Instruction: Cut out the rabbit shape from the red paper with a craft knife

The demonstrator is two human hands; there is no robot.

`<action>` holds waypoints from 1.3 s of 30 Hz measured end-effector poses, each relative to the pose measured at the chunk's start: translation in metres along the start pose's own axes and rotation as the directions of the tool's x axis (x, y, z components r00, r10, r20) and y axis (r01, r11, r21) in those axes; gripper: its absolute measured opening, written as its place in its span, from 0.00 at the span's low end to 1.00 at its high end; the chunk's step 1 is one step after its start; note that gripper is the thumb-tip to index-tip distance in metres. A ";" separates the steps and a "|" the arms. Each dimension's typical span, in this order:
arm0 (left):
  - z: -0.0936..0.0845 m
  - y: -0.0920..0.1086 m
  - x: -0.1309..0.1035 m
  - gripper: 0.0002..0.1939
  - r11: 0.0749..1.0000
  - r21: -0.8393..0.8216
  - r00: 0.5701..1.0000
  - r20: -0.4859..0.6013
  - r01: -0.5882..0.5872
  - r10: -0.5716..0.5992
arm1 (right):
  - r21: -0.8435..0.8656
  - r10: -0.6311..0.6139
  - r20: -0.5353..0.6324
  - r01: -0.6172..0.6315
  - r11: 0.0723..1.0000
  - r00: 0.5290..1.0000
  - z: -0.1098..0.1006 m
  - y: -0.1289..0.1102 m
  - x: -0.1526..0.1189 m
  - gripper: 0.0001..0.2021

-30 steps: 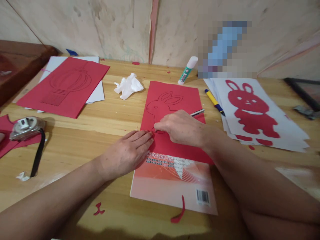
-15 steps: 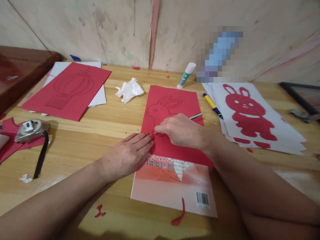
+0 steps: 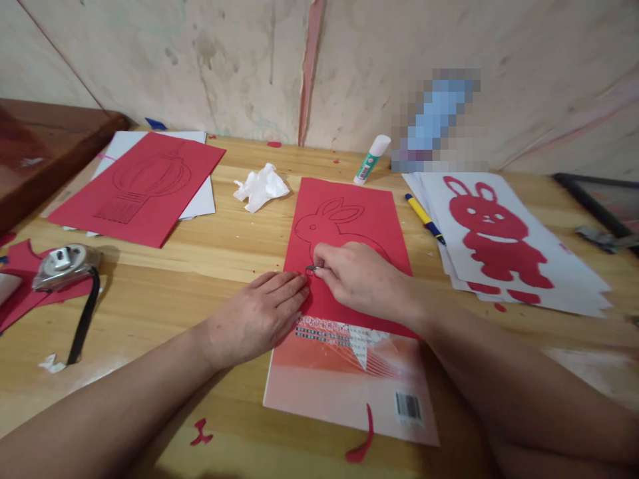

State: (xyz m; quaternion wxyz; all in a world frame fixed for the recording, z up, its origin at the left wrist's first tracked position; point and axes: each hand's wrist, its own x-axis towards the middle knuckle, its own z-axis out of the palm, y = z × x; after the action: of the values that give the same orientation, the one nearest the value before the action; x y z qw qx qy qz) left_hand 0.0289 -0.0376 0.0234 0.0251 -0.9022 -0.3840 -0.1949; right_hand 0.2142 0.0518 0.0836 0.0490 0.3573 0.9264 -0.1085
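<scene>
A red paper sheet [image 3: 349,206] with a rabbit drawn in dark outline lies over a book [image 3: 349,392] with an orange and white cover. My left hand [image 3: 259,313] rests flat at the sheet's left edge, fingers stretched out and holding nothing. Pinched in my right hand [image 3: 359,273] is a slim craft knife [image 3: 311,269], its silvery tip touching the paper by the lower part of the drawing, close to my left fingertips. The hand hides the rest of the knife and part of the rabbit.
Behind the sheet are crumpled tissue [image 3: 262,186] and a glue stick [image 3: 372,159]. To the right lie a yellow-blue pen [image 3: 424,218] and papers with a red rabbit cutout [image 3: 499,233]. At left are a lantern drawing [image 3: 144,186] and tape measure [image 3: 67,266]. Red scraps [image 3: 201,432] lie in front.
My right hand has turned, so the knife's metal tip now shows and its rear end no longer does. My left hand stays on the paper. The view has tilted slightly upward.
</scene>
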 end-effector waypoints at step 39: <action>0.002 -0.002 -0.002 0.15 0.999 0.028 1.000 -0.008 -0.019 0.019 | 0.041 0.033 0.047 -0.035 0.999 0.998 0.009 0.000 0.006 0.06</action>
State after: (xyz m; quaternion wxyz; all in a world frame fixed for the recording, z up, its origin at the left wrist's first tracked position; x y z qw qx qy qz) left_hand 0.0274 -0.0373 0.0210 0.0412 -0.9045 -0.3781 -0.1928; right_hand 0.2099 0.0538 0.0734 0.0649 0.3715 0.9163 -0.1350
